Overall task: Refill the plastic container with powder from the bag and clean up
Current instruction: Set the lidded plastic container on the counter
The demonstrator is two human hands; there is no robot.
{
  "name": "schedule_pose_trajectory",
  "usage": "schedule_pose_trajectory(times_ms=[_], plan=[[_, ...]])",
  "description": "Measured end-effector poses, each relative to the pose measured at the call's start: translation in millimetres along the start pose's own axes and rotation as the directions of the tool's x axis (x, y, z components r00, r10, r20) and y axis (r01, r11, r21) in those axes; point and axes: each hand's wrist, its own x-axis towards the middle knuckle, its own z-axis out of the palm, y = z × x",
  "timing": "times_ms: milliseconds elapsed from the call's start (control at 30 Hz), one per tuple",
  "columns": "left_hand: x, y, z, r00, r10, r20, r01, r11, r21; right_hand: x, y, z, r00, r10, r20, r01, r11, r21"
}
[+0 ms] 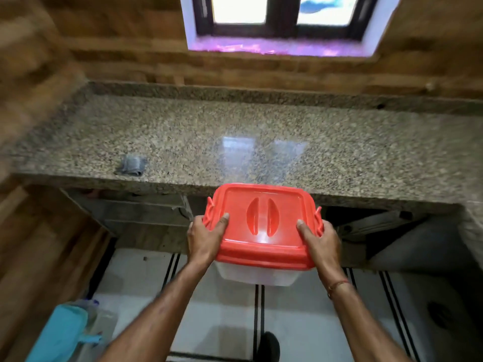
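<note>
A clear plastic container (257, 276) with a red lid (261, 226) is held in the air just in front of the granite counter's edge. My left hand (205, 237) grips its left side with the thumb on the lid. My right hand (320, 240) grips the right side the same way. The lid is on, with red side clips at both ends. No powder bag is in view.
The speckled granite counter (235, 142) runs across the view with a folded grey cloth (132, 165) near its front left. A window sits above the wood-look wall. A teal bag (60, 333) and clear plastic lie on the tiled floor at lower left.
</note>
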Motion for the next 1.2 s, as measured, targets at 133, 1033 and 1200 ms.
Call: schedule_pose_trajectory(times_ms=[133,1033,1200], plan=[[-7,74,-19,0.994,0.104,-0.020,-0.105,0.992,-0.064,5,-71,-49,0.994,-0.084,-0.069,0.086,0.996,0.024],[254,352,166,0.996,0.080,-0.035,-0.076,0.992,0.105,399,-212,-91,0.994,-0.104,-0.038,0.103,0.994,-0.030],[278,348,170,1.000,0.027,-0.006,-0.027,0.997,0.073,423,-211,-85,0.997,-0.079,-0.026,0.074,0.985,-0.157]])
